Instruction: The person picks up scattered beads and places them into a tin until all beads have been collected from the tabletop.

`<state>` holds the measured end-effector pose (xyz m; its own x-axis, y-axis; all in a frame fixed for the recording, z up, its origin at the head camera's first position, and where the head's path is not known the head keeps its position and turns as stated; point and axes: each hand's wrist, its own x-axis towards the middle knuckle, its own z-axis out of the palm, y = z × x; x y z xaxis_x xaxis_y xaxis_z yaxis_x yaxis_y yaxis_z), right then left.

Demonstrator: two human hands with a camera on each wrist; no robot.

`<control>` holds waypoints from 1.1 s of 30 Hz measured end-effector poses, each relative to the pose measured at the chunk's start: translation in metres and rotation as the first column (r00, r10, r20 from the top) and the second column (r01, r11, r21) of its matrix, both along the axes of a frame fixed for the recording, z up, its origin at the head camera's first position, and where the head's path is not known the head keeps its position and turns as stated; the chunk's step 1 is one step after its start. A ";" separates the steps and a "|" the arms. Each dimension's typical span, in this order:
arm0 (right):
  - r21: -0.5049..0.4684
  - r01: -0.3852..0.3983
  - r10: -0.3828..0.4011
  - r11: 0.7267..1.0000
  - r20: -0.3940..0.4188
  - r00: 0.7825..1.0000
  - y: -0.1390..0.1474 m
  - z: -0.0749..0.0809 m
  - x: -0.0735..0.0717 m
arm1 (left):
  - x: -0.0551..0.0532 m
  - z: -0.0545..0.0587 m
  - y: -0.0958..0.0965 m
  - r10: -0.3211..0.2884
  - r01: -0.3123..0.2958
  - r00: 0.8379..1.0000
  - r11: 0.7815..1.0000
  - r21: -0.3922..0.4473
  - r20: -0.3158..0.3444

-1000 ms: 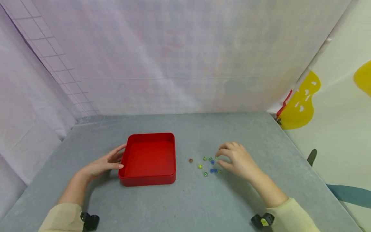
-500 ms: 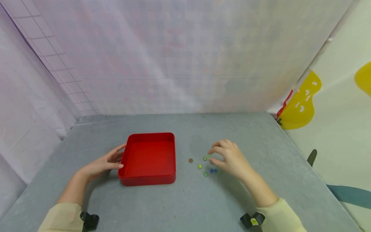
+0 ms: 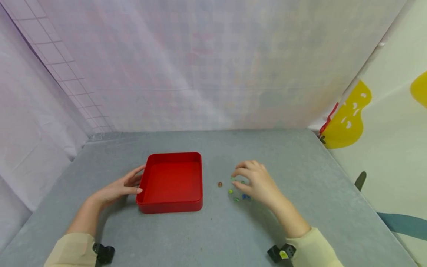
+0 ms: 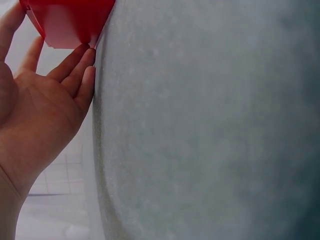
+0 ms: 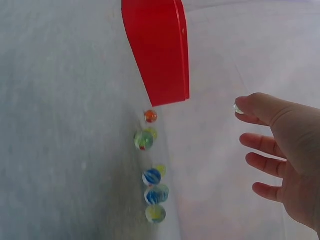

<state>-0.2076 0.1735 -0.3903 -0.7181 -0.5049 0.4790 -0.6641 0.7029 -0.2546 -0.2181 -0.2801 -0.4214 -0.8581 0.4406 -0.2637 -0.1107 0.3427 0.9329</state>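
A glass marble [image 5: 239, 108], clear with a greenish tint, is pinched between the thumb and index finger of my right hand [image 3: 258, 184], raised above the table. Its other fingers are spread apart. Below that hand lie several marbles: an orange-brown one [image 3: 220, 184], a yellow one [image 3: 230, 191], a green one [image 3: 236, 199], a blue one [image 5: 152, 177] and others partly hidden by the hand. Left of them stands a shallow red square tray [image 3: 173, 180] with nothing in it. My left hand [image 3: 115, 191] touches the tray's left side, fingers nearly straight along the outer wall, thumb at the rim.
Everything stands on a grey table [image 3: 200, 241]. Behind it hangs a pale checked curtain [image 3: 213, 66], with a white cloth [image 3: 30, 111] on the left. A white printed sheet [image 3: 393, 148] with yellow shapes borders the right side.
My right hand has moved left over the marbles, toward the tray, and a marble shows at its fingertips. My left hand and the tray have stayed in place.
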 end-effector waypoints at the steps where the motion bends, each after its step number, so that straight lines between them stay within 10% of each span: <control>1: 0.001 0.000 0.000 1.000 0.001 1.000 -0.002 0.000 0.000 | 0.000 0.000 0.000 -0.004 0.004 1.000 1.000 0.001 -0.005; 33: -0.102 -0.055 0.060 0.993 0.050 0.997 -0.066 0.003 0.000 | 0.000 0.002 -0.001 -0.020 0.020 1.000 1.000 0.024 -0.008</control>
<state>-0.2077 0.1071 -0.3876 -0.7148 -0.4974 0.4916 -0.6865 0.6331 -0.3576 -0.2179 -0.2812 -0.4195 -0.8508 0.4640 -0.2465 -0.0972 0.3222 0.9417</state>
